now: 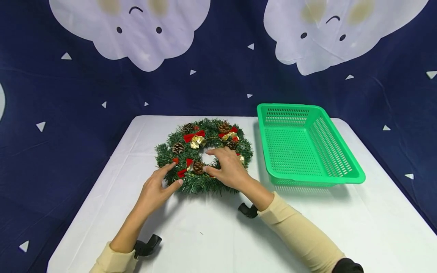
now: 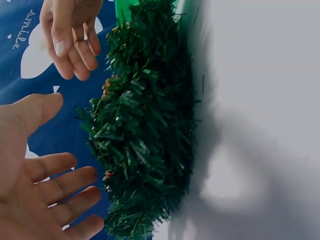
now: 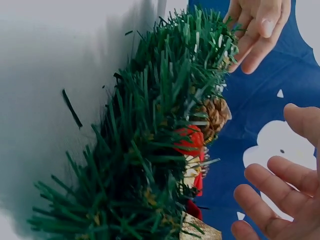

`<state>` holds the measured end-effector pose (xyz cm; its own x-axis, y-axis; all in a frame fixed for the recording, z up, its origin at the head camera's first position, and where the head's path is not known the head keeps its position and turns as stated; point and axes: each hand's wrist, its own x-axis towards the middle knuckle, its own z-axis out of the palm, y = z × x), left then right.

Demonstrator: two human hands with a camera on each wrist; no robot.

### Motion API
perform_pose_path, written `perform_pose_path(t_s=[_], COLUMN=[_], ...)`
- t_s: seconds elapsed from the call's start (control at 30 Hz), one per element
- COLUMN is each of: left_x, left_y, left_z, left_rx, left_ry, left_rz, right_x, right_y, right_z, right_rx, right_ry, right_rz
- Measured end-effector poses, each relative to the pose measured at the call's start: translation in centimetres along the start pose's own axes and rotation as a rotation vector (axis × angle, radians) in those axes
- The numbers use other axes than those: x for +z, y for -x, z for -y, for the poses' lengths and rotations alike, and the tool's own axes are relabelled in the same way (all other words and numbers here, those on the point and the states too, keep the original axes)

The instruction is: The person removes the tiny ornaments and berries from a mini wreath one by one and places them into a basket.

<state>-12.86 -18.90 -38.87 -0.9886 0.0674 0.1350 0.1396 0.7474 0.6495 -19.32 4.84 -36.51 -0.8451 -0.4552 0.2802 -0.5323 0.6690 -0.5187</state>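
Note:
A green Christmas wreath [image 1: 205, 185] lies flat on the white-covered table. It carries pinecones [image 1: 178, 148], red bows [image 1: 189, 137] and gold ribbon [image 1: 197, 141]. My left hand [image 1: 154, 192] hovers by the wreath's left front, thumb and fingers spread. My right hand [image 1: 230, 168] is over its front right, the fingers reaching toward the centre hole. In the left wrist view, a gap shows between my relaxed left fingers and the wreath [image 2: 145, 120]. The right wrist view has my right hand [image 3: 295, 200] loosely bent above the greenery, with nothing in it.
A green slatted plastic basket [image 1: 290, 148] stands right of the wreath, with nothing visible in it. Behind the table [image 1: 205, 246] hangs a dark blue cloth [image 1: 225, 79] with cloud faces. A small dark sprig [image 3: 72, 107] lies beside the wreath.

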Motion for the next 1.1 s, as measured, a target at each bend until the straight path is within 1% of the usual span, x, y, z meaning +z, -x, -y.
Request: perform_pose_path(t_s=[0.13, 0.33, 0.5, 0.67, 0.83, 1.1], left_x=[0.3, 0.6, 0.9, 1.2, 1.3, 1.5], left_y=[0.0, 0.0, -0.1, -0.2, -0.3, -0.4], left_z=[0.0, -0.2, -0.3, -0.3, -0.3, -0.1], left_rx=[-0.011, -0.037, -0.045, -0.050, -0.064, -0.071], left_ry=[0.021, 0.040, 0.041, 0.039, 0.048, 0.053], left_rz=[-0.003, 0.005, -0.003, -0.011, -0.004, 0.000], right_x=[0.5, 1.2, 1.5, 2.0, 2.4, 2.8], right_y=[-0.1, -0.1, -0.2, -0.4, -0.6, -0.9], right_z=[-0.1, -0.2, -0.2, -0.2, -0.3, -0.3], right_rx=[0.022, 0.016, 0.012, 0.032, 0.052, 0.052], right_ry=[-0.023, -0.020, -0.033, -0.041, -0.042, -0.038], right_rz=[0.019, 0.031, 0.030, 0.039, 0.045, 0.067])
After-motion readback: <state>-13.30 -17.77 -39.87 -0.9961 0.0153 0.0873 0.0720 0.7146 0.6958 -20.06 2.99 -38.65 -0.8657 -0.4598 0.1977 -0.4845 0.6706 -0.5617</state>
